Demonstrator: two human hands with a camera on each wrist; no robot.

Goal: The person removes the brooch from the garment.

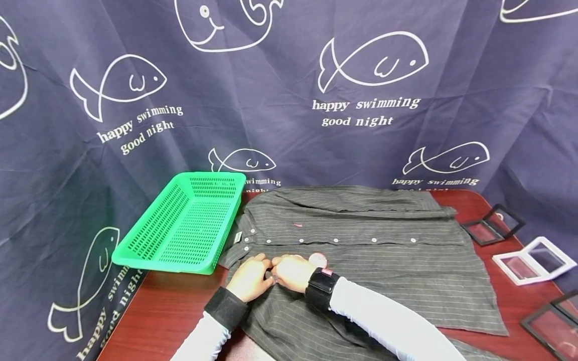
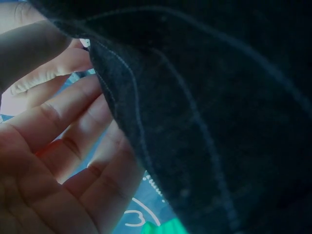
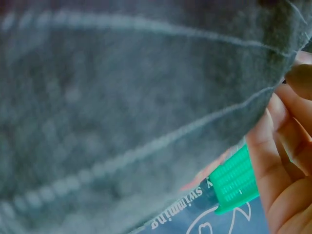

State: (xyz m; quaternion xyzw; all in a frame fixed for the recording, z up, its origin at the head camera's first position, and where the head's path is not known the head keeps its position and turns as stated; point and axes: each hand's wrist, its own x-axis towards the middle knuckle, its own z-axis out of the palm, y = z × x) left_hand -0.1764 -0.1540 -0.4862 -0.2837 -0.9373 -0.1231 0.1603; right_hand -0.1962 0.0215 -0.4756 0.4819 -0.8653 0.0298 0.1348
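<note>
A dark grey pinstriped button-up shirt (image 1: 406, 286) lies spread over the red table, its collar pointing left and a row of pale buttons running across it. Below the collar, my left hand (image 1: 250, 278) and right hand (image 1: 294, 272) meet, both pinching the shirt's fabric between thumb and fingers. In the left wrist view, a raised fold of cloth (image 2: 161, 97) covers the left fingertips. The right wrist view has the same dark cloth (image 3: 136, 97) hiding much of the work beside the right fingers (image 3: 278, 161).
A green plastic basket (image 1: 221, 240) stands left of the collar. Open hinged cases, one black (image 1: 480, 233), one white (image 1: 526, 273) and one dark (image 1: 553, 328), lie along the right side. A small round pinkish-white disc (image 1: 318, 260) rests on the shirt by the right wrist.
</note>
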